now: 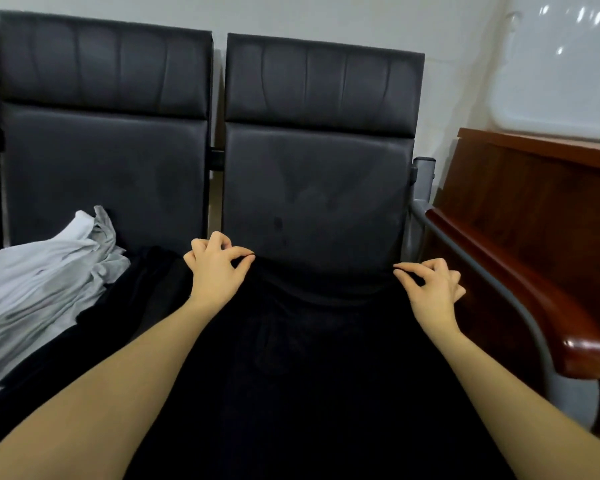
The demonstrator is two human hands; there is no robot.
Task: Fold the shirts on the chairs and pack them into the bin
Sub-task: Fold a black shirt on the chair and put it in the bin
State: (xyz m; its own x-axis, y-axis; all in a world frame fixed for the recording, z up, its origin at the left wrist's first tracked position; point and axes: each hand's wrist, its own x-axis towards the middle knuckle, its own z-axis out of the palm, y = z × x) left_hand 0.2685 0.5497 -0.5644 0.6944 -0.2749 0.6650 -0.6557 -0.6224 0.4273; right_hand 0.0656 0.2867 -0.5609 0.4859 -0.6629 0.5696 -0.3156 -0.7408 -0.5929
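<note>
A black shirt [312, 358] lies spread flat over the seat of the right black chair [319, 174], reaching toward me. My left hand [215, 268] pinches the shirt's far edge at its left end between thumb and forefinger. My right hand [430, 289] pinches the same far edge at its right end. A crumpled white shirt [45, 282] is heaped on the seat of the left black chair [104, 161]. More black cloth [146, 292] lies beside the white heap. No bin is in view.
A metal armrest with a red-brown wooden pad [534, 299] runs along the right side of the right chair. A red-brown wooden cabinet [541, 188] stands behind it. A white wall is at the back.
</note>
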